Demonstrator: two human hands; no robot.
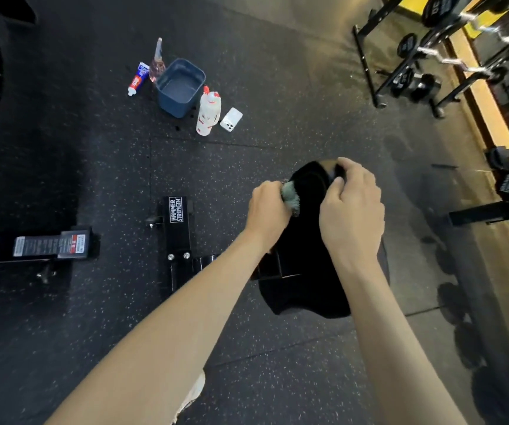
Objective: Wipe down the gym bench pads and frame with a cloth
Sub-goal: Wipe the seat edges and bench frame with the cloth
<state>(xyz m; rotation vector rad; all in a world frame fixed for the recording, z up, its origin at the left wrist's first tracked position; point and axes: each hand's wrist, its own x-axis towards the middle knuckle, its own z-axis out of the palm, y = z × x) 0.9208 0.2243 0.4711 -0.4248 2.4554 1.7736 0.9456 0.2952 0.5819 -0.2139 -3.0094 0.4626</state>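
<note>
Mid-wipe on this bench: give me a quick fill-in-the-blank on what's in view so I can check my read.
1. The cloth against the bench pad is gripped by the ____.
2. The bucket on the floor is ____ in colour.
3. The label on the frame reads HAMMER ____.
4. The white bottle stands between the bucket and a white ____.

Missing words: left hand; blue; STRENGTH; phone.
</note>
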